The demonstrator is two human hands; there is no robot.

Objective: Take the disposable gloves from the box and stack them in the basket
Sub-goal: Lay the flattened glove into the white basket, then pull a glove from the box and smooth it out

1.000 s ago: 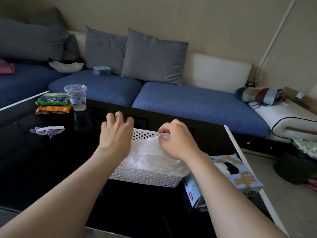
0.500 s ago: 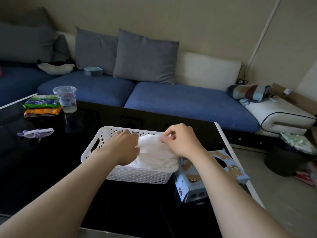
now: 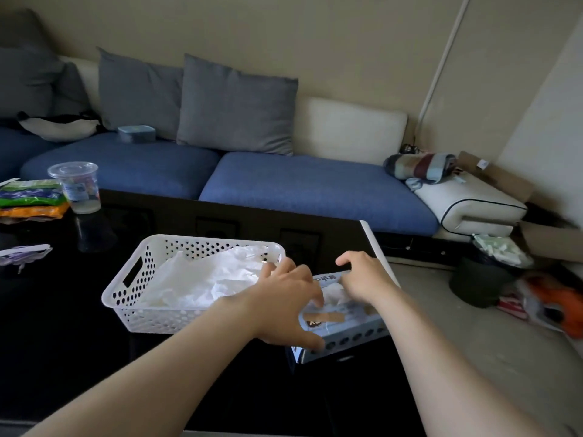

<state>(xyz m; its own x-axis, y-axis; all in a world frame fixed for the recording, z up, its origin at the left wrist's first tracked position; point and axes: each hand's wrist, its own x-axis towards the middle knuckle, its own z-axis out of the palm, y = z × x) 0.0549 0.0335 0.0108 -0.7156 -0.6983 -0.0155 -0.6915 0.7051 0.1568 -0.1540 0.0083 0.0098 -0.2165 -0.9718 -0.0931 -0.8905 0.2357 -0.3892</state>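
A white perforated basket [image 3: 138, 279] stands on the black table and holds a loose pile of thin white disposable gloves [image 3: 205, 279]. Right beside it, at the table's right edge, lies the light blue glove box [image 3: 347, 332]. My left hand [image 3: 287, 307] rests on the box's left end with its fingers spread over the top and the thumb against the near side. My right hand [image 3: 366, 279] is over the box's opening, fingers curled down onto a crumpled white glove [image 3: 332, 293] that sticks out of it. The fingertips are hidden.
A clear plastic cup [image 3: 77, 187] and snack packets [image 3: 28, 200] sit at the table's far left, with a small purple-white item [image 3: 23, 252] nearer. A blue sofa with grey cushions [image 3: 233, 105] runs behind. A dark bin [image 3: 479, 279] stands on the floor to the right.
Both hands have left the gloves in the basket and moved right to the glove box. The head view has also swung right and down.
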